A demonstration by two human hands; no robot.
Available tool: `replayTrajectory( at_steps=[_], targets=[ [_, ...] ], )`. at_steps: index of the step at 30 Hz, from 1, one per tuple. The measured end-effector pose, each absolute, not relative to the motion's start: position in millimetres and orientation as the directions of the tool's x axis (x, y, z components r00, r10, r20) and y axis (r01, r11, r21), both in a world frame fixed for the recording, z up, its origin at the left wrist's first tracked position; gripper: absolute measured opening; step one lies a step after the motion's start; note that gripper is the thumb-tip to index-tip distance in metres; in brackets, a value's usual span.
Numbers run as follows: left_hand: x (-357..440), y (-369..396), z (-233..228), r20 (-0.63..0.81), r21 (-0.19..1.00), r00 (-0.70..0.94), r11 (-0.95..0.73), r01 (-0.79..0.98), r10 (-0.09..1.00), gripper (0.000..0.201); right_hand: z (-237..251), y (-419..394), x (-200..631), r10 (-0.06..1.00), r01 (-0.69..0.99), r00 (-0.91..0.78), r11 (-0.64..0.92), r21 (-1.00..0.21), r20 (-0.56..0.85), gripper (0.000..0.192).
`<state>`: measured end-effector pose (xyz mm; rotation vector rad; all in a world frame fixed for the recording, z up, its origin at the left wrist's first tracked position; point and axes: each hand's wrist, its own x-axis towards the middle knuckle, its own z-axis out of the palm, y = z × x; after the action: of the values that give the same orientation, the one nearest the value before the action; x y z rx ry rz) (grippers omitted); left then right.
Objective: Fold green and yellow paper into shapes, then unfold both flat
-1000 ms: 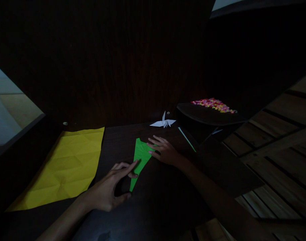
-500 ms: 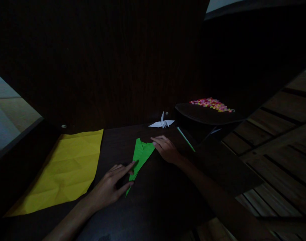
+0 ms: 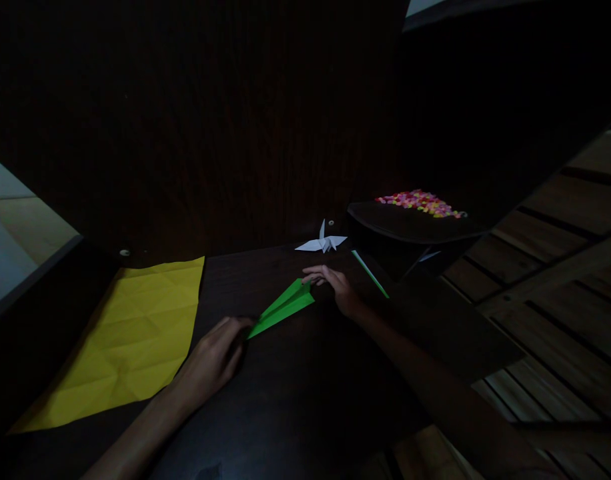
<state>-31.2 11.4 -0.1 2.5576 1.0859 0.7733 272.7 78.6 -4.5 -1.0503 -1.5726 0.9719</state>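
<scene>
On the dark tabletop (image 3: 295,393), the left hand (image 3: 216,355) pinches green paper (image 3: 282,310); the right hand (image 3: 337,285) touches it, grip unclear.

A folded sheet of bright green paper (image 3: 281,311) is set aslant over the dark wooden tabletop (image 3: 295,407), shaped into a long, narrow wedge. Its thin end points to the lower left, its broader end to the upper right. A darker strip runs lengthwise between lighter flaps; whether it lies wholly flat is unclear
</scene>
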Motion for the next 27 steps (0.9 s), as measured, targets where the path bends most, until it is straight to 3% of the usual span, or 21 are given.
replayTrajectory(
  at_steps=[5,13,16,22,27],
  targets=[
    [-30.8,12.2,4.8,0.353,0.345,0.641,-0.732,0.588,0.682,0.038,-2.6,78.4,280.4,0.906,0.193,-0.333,0.337,-0.921,0.262,0.046],
    [-33.1,14.3,2.2,0.344,0.292,0.614,-0.702,0.649,0.710,0.035,2.4,70.3,275.1,0.865,0.506,-0.443,0.458,-0.731,0.235,0.045],
    [-32.7,14.7,1.1,0.356,0.288,0.597,-0.692,0.662,0.719,0.031,-3.5,72.7,272.8,0.841,0.473,-0.467,0.499,-0.726,0.273,0.039],
    [-31.1,15.3,0.2,0.367,0.285,0.575,-0.677,0.678,0.731,0.036,-10.5,78.1,274.0,0.788,0.393,-0.536,0.550,-0.737,0.302,0.007],
    [-28.4,15.4,-2.0,0.367,0.212,0.610,-0.702,0.680,0.702,0.049,-9.0,77.8,273.0,0.746,0.370,-0.578,0.601,-0.708,0.331,0.006]
  ],
)
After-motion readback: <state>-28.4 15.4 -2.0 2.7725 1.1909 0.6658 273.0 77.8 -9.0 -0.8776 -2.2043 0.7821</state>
